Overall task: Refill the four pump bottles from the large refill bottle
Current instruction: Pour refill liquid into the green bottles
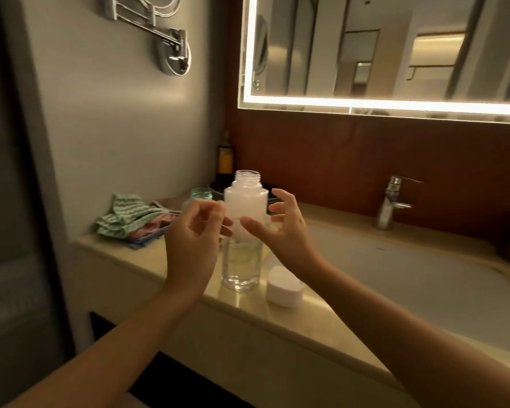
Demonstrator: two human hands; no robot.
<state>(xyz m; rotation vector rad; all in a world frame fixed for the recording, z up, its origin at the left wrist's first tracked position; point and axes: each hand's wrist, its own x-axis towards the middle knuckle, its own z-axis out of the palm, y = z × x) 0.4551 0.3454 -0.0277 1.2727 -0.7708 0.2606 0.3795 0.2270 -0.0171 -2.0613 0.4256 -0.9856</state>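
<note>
A tall clear bottle (pixel 246 201) stands uncapped on the counter (pixel 277 316), its upper half white and its threaded neck open. The clear lower part (pixel 241 269) holds a little pale liquid. My left hand (pixel 193 234) hovers at the bottle's left side with loosely curled fingers and nothing visible in them. My right hand (pixel 284 228) is spread in front of the bottle's right side, fingers relaxed, not closed round it. A white cap (pixel 284 285) lies on the counter right of the bottle. A second bottle with a greenish open neck (pixel 201 193) stands behind my left hand.
Folded green and pink cloths (pixel 133 219) lie at the counter's left end. A dark bottle with a yellow label (pixel 226 160) stands in the back corner on a dark tray. The sink basin (pixel 424 275) and chrome faucet (pixel 392 201) are to the right, under a lit mirror (pixel 395 54).
</note>
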